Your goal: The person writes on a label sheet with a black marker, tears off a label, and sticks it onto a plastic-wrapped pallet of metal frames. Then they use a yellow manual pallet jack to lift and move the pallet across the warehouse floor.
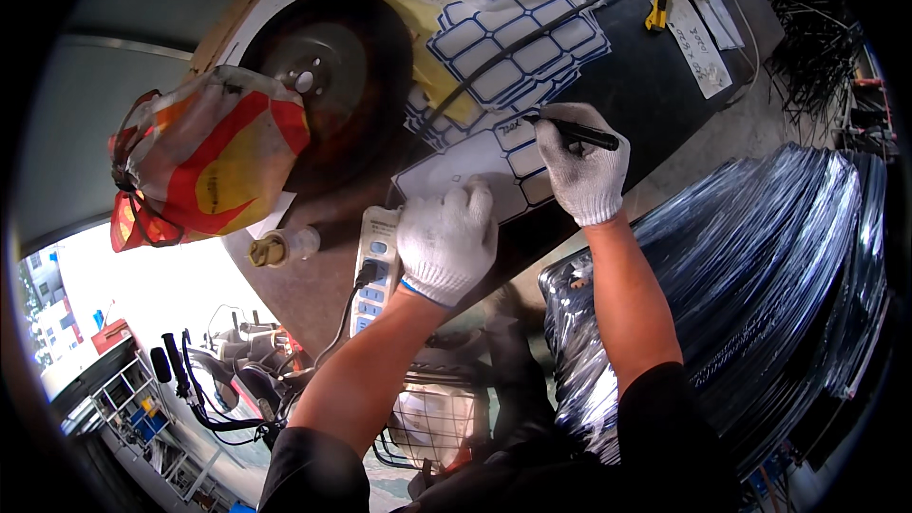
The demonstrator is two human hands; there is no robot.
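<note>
My right hand point(581, 163), in a white knit glove, grips a black marker pen point(579, 133) with its tip on a white label sheet point(454, 171) edged with blue-bordered stickers. My left hand point(448, 239), also gloved, presses flat on the lower edge of that sheet and holds nothing. A second sheet of blue-bordered labels point(518, 43) lies further back on the dark work surface point(636, 85).
A white power strip point(373, 271) with a black plug lies left of my left hand. A black disc wheel point(332, 66) and a red-and-yellow plastic bag point(204, 157) sit at the left. A bundle of shiny plastic-wrapped black goods point(760, 266) fills the right. A yellow utility knife point(657, 5) lies at the back.
</note>
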